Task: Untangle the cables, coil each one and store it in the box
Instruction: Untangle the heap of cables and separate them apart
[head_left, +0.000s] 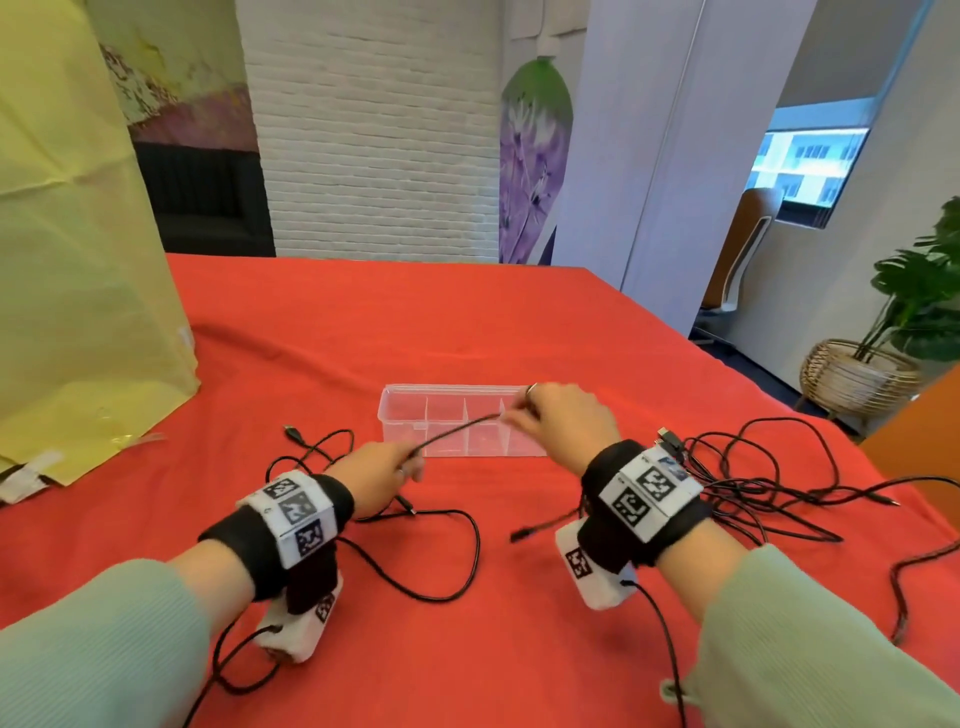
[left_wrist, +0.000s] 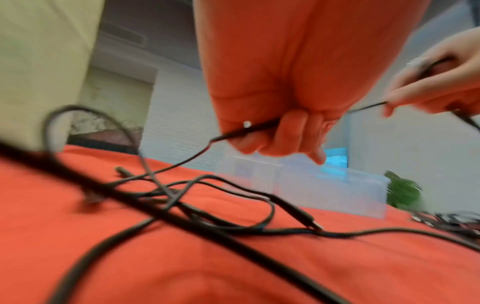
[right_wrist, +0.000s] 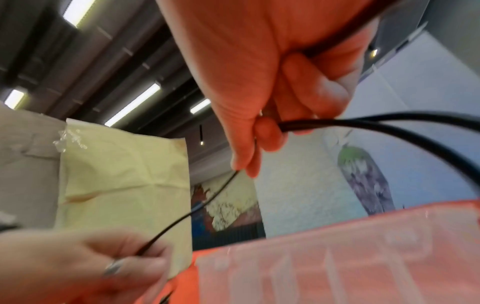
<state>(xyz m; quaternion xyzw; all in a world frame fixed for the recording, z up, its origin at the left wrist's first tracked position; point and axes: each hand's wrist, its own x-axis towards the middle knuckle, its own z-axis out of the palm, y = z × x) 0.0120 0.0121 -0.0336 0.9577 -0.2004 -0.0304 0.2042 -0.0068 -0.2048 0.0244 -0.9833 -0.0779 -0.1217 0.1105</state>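
Black cable (head_left: 457, 430) runs taut between both hands, raised above the red cloth (head_left: 467, 322) of the table. Left hand (head_left: 382, 470) has its fingers curled round one part of it; right hand (head_left: 558, 421) pinches another part at the fingertips. Clear divided box (head_left: 410, 410) stands near the cloth's centre, just beyond the hands. A tangle of cables (head_left: 753, 483) lies toward the right edge; looser loops (head_left: 462, 561) lie toward the near edge.
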